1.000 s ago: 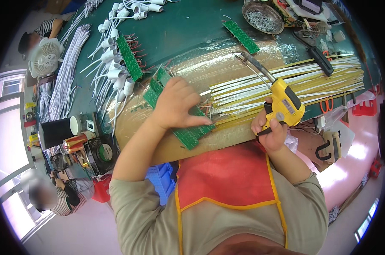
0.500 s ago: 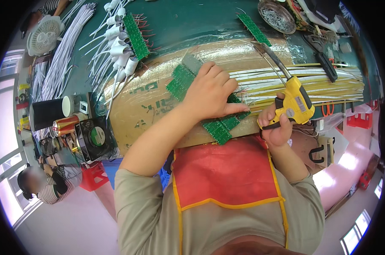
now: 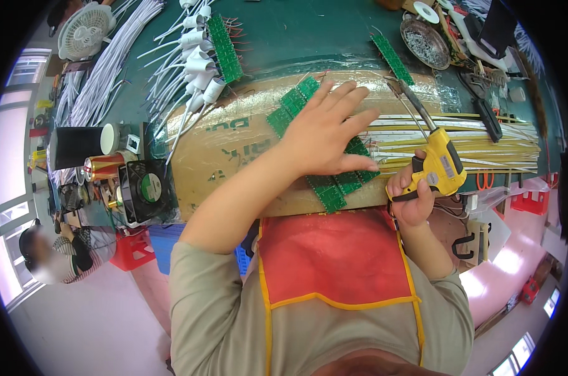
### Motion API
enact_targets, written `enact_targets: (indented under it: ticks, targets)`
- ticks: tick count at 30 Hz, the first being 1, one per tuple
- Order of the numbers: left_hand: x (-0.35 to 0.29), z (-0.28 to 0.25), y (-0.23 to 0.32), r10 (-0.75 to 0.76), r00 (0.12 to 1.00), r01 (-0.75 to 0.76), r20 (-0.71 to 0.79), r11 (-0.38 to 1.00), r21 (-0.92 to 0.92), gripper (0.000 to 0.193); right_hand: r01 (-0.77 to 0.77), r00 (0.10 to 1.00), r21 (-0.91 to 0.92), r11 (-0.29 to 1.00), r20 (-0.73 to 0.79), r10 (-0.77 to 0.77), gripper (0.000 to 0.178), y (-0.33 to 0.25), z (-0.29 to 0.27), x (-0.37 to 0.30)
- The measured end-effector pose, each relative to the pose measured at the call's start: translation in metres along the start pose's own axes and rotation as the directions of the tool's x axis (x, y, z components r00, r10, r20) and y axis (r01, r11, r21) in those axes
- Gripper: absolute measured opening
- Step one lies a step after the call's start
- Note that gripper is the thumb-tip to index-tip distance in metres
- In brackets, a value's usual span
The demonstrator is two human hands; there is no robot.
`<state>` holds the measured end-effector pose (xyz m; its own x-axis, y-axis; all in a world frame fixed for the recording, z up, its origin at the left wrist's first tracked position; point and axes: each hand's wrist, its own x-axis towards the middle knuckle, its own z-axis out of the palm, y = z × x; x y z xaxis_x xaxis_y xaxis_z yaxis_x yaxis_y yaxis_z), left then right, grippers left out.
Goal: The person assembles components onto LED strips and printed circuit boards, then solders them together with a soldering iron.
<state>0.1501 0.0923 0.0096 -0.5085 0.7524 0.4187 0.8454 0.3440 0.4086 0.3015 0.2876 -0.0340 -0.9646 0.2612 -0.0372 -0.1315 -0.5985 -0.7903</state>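
Observation:
My left hand (image 3: 326, 133) lies palm down over a row of green circuit boards (image 3: 333, 195), fingers spread and thumb stretched along their near part. Other boards (image 3: 291, 105) stick out beyond the hand on its far left side; its palm hides the middle of the row. In my right hand (image 3: 412, 199) is a yellow and black pistol-shaped soldering gun (image 3: 445, 164), gripped by its handle. The gun's metal tip (image 3: 404, 88) points away from me, close to a separate narrow green board (image 3: 392, 59). Under the boards is a brown cardboard sheet (image 3: 196, 147).
Yellow and white strips (image 3: 509, 143) lie right of the boards. Far left are white cylindrical parts with wires (image 3: 199, 66) beside another green board (image 3: 225, 49). A black fan (image 3: 145, 191) stands left, a metal dish (image 3: 425, 42) far right. Someone (image 3: 77, 254) sits at the lower left.
My left hand's fingers have spread, where they were bent over the boards' far end. Those far boards, blurred before, now show sharply. The whole view has shifted slightly; my right hand keeps its grip.

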Motion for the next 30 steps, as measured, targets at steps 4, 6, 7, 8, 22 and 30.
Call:
enact_targets:
  ticks: [4, 6, 7, 8, 22, 30]
  targets:
    - [-0.028, -0.019, -0.002, -0.09, 0.981, 0.076, 0.173, 0.994, 0.085, 0.084, -0.003, 1.0, -0.017, 1.0, 0.028, 0.003, 0.058, 0.001, -0.004, 0.0]
    - [-0.045, -0.017, -0.007, -0.203, 0.937, 0.141, 0.284, 0.964, 0.224, 0.088, -0.011, 0.998, -0.015, 1.0, 0.058, 0.012, 0.059, 0.002, -0.004, 0.001]
    - [-0.047, -0.017, -0.007, -0.229, 0.931, 0.168, 0.285, 0.961, 0.221, 0.087, -0.019, 0.998, -0.019, 1.0, 0.055, 0.02, 0.059, 0.002, -0.004, 0.0]
    - [-0.047, -0.016, -0.006, -0.226, 0.932, 0.164, 0.284, 0.96, 0.226, 0.087, -0.027, 0.998, -0.023, 0.999, 0.051, 0.028, 0.059, 0.002, -0.004, 0.0]
    - [0.045, -0.07, -0.108, -0.416, 0.895, 0.433, -0.162, 0.897, 0.084, 0.057, -0.029, 0.999, 0.002, 1.0, 0.015, 0.029, 0.061, -0.001, -0.002, 0.0]
    - [0.103, -0.134, -0.3, -0.763, 0.534, 0.843, -0.365, 0.516, 0.154, 0.082, -0.025, 1.0, 0.032, 0.999, -0.002, 0.025, 0.064, 0.003, -0.005, -0.006]
